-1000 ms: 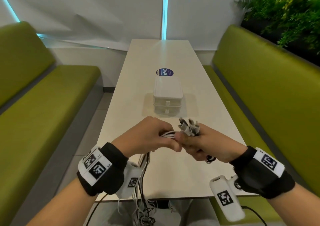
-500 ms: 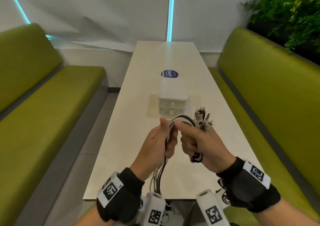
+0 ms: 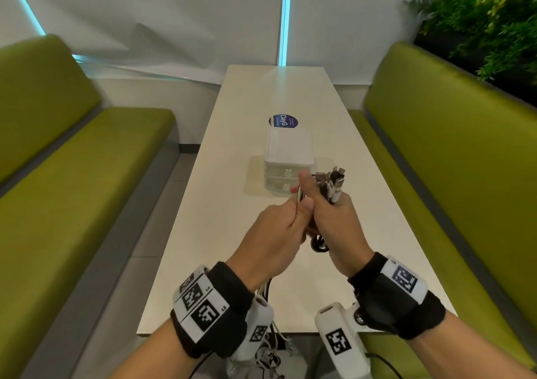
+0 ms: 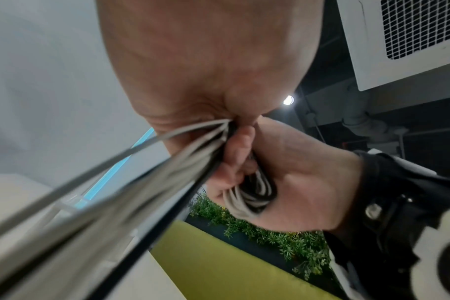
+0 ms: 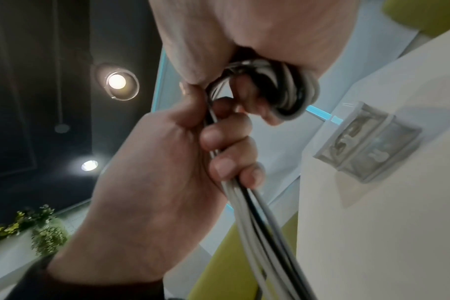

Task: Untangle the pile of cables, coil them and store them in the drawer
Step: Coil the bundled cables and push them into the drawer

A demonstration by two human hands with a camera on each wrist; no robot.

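Observation:
A bundle of white and black cables (image 3: 299, 201) runs through both hands above the white table (image 3: 220, 204). My right hand (image 3: 334, 222) grips the bundle; the connector ends (image 3: 334, 182) stick up from its fist and a small coil (image 3: 319, 245) hangs under it. The coil (image 5: 290, 91) wraps round the right hand's fingers. My left hand (image 3: 276, 233) sits right beside it, fingers curled round the loose strands (image 5: 254, 219). These strands (image 3: 268, 346) trail down past the near table edge. The small white drawer unit (image 3: 287, 158) stands just beyond the hands, both drawers pushed in.
Green benches (image 3: 72, 175) flank the table on both sides, the right one (image 3: 450, 161) backed by plants (image 3: 479, 15). A round blue sticker (image 3: 283, 121) lies on the table behind the drawer unit. The loose cable ends hang tangled below the table edge.
Both hands have risen and moved forward toward the drawer unit. The right hand has turned upright, connector ends now pointing up, and the left hand has closed in against it along the strands.

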